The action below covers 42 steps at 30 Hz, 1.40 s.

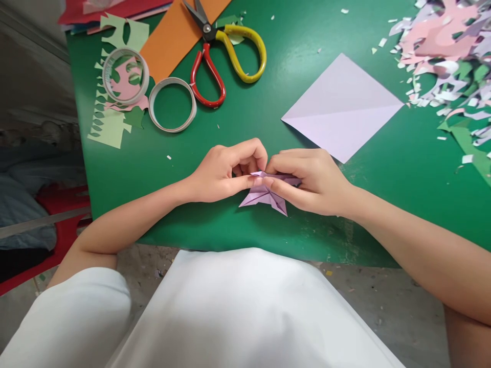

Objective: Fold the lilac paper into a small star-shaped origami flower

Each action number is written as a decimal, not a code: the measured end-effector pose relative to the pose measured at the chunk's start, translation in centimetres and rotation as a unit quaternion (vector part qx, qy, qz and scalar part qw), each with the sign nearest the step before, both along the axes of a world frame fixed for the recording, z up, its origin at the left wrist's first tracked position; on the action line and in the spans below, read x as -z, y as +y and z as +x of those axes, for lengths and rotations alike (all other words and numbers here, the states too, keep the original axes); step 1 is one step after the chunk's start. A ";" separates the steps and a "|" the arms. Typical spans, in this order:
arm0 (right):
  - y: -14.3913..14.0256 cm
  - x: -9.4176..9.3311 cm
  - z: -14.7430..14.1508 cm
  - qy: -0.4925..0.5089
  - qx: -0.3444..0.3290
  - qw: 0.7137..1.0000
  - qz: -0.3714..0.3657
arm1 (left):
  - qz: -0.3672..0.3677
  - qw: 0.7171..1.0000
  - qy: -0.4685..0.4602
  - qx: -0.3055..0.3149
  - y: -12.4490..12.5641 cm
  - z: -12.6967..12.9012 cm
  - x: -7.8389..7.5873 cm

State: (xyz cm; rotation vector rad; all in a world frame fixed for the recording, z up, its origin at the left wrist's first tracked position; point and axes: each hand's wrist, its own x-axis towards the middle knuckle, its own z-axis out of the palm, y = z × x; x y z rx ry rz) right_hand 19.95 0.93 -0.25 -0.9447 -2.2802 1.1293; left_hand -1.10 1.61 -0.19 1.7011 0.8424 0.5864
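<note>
Between both hands is a small folded piece of lilac paper (264, 197), with pointed corners sticking out toward me. My left hand (230, 171) pinches its upper left edge between thumb and curled fingers. From the other side, my right hand (310, 180) grips it, the thumb lying along its front and the fingers behind. The two thumb tips almost meet at the paper's top, and part of the fold is hidden under the fingers. Beyond my right hand lies a flat lilac paper square (341, 110) with a crease across its middle.
Scissors (207, 33) with a red and a yellow handle lie open on an orange paper strip (169, 43). Two tape rings (172, 128) and green cut-outs (109, 132) are at the left. Paper scraps (445, 46) heap at the right on the green table (238, 240).
</note>
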 end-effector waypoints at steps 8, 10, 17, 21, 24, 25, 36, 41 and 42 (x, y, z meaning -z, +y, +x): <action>0.0 -0.1 0.0 0.010 0.006 1.000 -0.017 | -0.007 1.000 -0.019 -0.014 0.0 0.1 0.1; 0.1 -0.2 0.1 0.008 0.005 0.999 -0.035 | -0.009 0.999 -0.026 -0.017 0.0 0.1 0.1; 0.3 -0.5 0.4 0.028 0.022 0.996 -0.087 | -0.033 0.998 -0.050 -0.025 -0.2 -0.2 0.3; 0.4 -0.4 0.4 0.040 0.017 0.995 -0.091 | -0.039 0.997 -0.055 -0.036 -0.2 -0.3 0.4; 0.4 -0.4 0.4 0.026 0.012 0.996 -0.083 | -0.041 0.997 -0.047 -0.042 -0.2 -0.2 0.4; 0.4 -0.4 0.4 0.022 0.012 0.997 -0.080 | -0.041 0.997 -0.045 -0.043 -0.2 -0.2 0.4; 0.2 -0.4 0.2 0.027 0.025 0.998 -0.055 | -0.044 0.996 -0.055 -0.056 -0.3 -0.1 0.4; 0.3 -0.4 0.3 0.038 0.020 0.997 -0.058 | -0.048 0.994 -0.065 -0.073 -0.2 0.0 0.3; 0.4 -0.4 0.3 0.033 0.019 0.998 -0.057 | -0.045 0.994 -0.064 -0.075 -0.2 0.0 0.3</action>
